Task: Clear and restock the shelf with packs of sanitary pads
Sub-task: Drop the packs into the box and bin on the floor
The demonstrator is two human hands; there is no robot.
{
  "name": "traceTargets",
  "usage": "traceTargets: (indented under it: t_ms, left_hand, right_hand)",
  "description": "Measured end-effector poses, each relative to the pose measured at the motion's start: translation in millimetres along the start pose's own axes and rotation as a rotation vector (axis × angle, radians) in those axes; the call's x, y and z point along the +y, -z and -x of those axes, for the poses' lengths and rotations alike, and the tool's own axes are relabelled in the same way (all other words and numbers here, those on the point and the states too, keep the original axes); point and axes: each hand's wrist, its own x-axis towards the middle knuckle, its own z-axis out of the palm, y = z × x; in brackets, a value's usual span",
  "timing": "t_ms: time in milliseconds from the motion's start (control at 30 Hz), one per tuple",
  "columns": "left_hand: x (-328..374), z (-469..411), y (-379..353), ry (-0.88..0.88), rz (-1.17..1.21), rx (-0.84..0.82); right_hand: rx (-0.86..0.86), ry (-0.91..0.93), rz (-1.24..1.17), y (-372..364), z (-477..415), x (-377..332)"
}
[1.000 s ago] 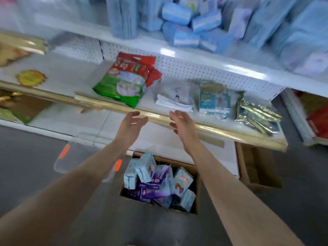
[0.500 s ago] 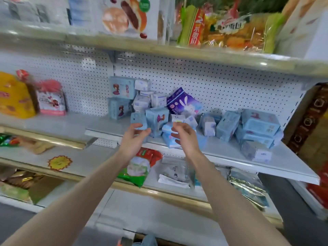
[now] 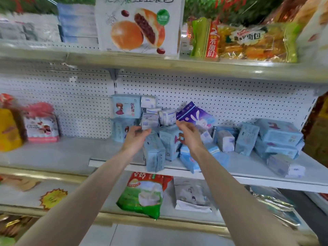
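Setting: shop shelving with a white pegboard (image 3: 230,103) back, seen from in front; parts of the view are blurred
Lower shelf: lower shelf (image 3: 85,192) with a gold front rail, nearest of all; a green and red bag (image 3: 142,194) lies flat on it, a clear packet (image 3: 192,196) just to its right, a yellow starburst sticker (image 3: 53,198) to the left
Arms: both bare forearms reach up and forward, side by side
Left hand: left hand (image 3: 135,139) is raised in front of the heap, fingers loosely curled, nothing in it
Right hand: right hand (image 3: 189,135) is raised beside the left, apart from it, fingers loosely curled and released; whether its fingertips touch a pack cannot be told
Middle shelf: middle shelf (image 3: 62,153) is white; its left part is bare
Task's thing: packs of sanitary pads (image 3: 170,142) are heaped on the middle shelf, right behind the hands; one light blue pack (image 3: 154,155) stands at the front edge
Behind the heap: a purple rabbit pack (image 3: 195,116) leans on the pegboard; a pale blue upright pack (image 3: 126,106) sits at the back left
Right side: a blue stack (image 3: 278,135) lies flat; one more pack (image 3: 285,166) rests near the shelf's front edge
Left side: a pink packet (image 3: 42,127) and a yellow bag (image 3: 8,130) stand well apart from the heap
Top shelf: top shelf (image 3: 159,63) carries a bun box (image 3: 138,27) and a bread bag (image 3: 255,43)
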Motion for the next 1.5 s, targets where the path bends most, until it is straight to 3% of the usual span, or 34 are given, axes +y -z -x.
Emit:
traceTargets:
  t_ms: [233,567,767,933,1267,1500]
  left_hand:
    - [-40,-89,26,0.116,-0.068,-0.123]
    - [-88,-155,16,0.298,-0.098,-0.282]
    - [-107,-186,10,0.300,-0.111,-0.401]
    - [-114,-202,2,0.232,-0.059,-0.475]
    - [-130,-211,26,0.271,-0.005,-0.369]
    - [-134,-206,47,0.322,0.077,-0.341]
  right_hand:
    - [0.072,-0.053,-0.001,-52,-52,20]
    - [0.146,-0.117,0.119,-72,-120,54]
    - [0.115,-0.177,0.195,-77,-151,61]
    - [0.122,-0.247,0.408,-78,-175,61]
    - [0.125,-0.332,0.697,-79,-183,76]
    - [0.060,-0.381,0.560,-78,-171,75]
